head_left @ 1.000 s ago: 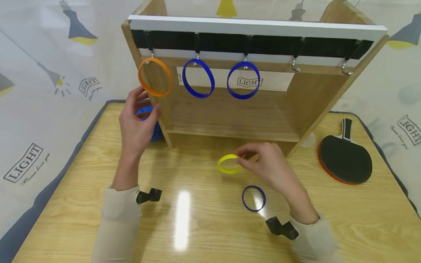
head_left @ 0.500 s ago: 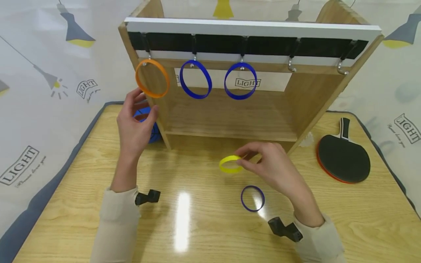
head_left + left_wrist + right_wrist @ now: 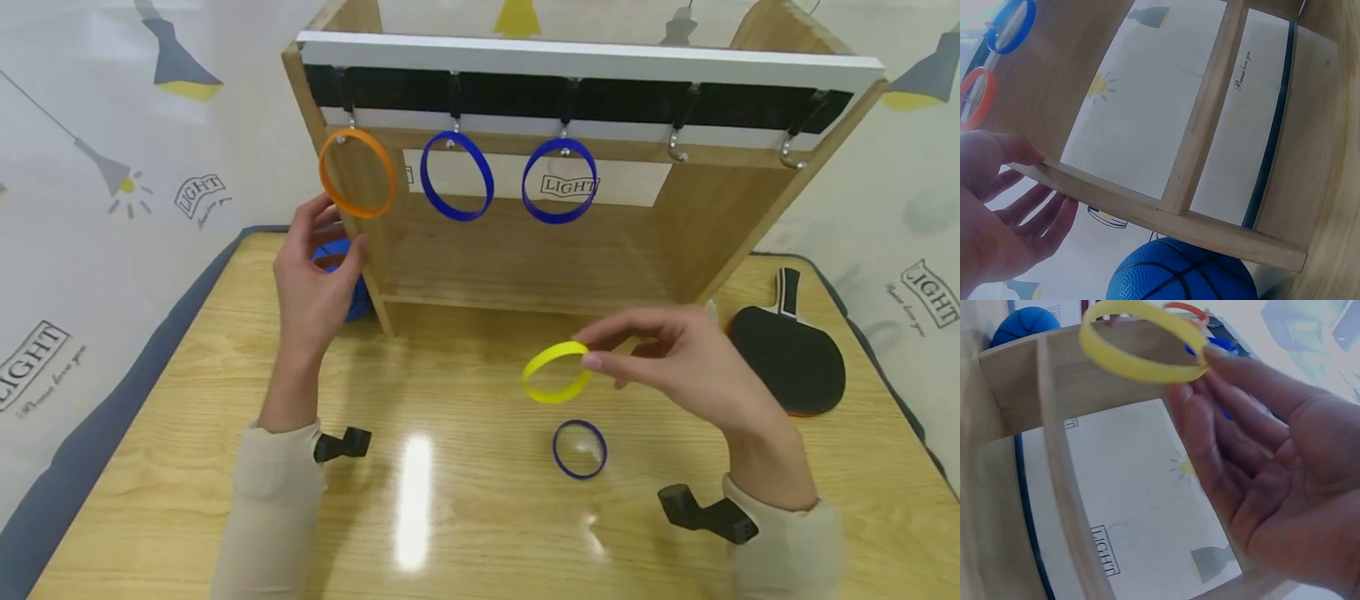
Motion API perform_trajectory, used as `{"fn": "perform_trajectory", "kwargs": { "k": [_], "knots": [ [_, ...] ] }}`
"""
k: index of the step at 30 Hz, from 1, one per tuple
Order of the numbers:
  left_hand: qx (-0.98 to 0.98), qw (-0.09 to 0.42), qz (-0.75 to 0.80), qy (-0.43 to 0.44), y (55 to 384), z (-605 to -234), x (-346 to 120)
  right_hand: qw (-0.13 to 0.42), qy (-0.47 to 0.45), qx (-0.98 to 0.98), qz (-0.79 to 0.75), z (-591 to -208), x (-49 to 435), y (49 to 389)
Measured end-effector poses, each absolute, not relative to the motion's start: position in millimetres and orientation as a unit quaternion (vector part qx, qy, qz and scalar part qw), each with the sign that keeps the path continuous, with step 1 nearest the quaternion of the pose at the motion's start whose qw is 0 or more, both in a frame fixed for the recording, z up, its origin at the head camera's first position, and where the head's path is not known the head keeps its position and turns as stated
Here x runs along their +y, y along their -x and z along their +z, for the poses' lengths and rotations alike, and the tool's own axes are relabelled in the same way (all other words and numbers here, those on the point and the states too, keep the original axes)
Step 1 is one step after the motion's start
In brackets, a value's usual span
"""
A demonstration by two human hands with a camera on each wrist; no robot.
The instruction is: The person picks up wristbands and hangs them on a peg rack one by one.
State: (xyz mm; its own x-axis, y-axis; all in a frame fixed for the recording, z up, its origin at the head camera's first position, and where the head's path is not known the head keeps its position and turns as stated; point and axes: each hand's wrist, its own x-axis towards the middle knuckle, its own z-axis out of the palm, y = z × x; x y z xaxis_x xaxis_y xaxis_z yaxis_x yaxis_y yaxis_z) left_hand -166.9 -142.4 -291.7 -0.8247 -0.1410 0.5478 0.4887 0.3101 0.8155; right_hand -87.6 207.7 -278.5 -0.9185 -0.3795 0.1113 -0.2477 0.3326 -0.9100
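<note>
Head view: we found the right hand [image 3: 675, 358] pinching a yellow ring [image 3: 557, 372] by its right edge between thumb and fingertips, holding it clear of the table [image 3: 187, 400], in front of the wooden rack [image 3: 720, 225]. The ring lay tilted, its open face turned partly up and toward the rack, and it jutted leftward from the grip. The two bare hooks, one [image 3: 677, 148] nearer the middle and one [image 3: 789, 155] at the far right, hung above and beyond that hand, on its own side of the rack, so we judged the right hand far the nearer to them.

The left hand [image 3: 315, 275] was raised at the rack's left post with fingers relaxed and nothing in its grip; the left wrist view showed its thumb against the wooden edge. An orange ring [image 3: 357, 173] and two blue rings [image 3: 457, 177] [image 3: 559, 181] already hung on the first three hooks. A smaller blue ring [image 3: 579, 449] lay flat on the table just in front of the yellow one. Behind the left hand sat a blue ball [image 3: 1182, 272], and a paddle [image 3: 787, 358] lay at the right.
</note>
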Motion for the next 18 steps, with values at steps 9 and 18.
{"fn": "perform_trajectory", "kwargs": {
  "k": [9, 18],
  "knots": [
    [-0.767, 0.272, -0.571, 0.112, 166.8, -291.8, -142.3, -0.114, 0.189, 0.522, -0.824, -251.7, 220.8, 110.7],
    [-0.768, 0.273, -0.568, 0.112, 166.0, -291.3, -141.5, -0.177, 0.101, 0.375, -0.904, -244.3, 214.4, 129.1]
  ]
}}
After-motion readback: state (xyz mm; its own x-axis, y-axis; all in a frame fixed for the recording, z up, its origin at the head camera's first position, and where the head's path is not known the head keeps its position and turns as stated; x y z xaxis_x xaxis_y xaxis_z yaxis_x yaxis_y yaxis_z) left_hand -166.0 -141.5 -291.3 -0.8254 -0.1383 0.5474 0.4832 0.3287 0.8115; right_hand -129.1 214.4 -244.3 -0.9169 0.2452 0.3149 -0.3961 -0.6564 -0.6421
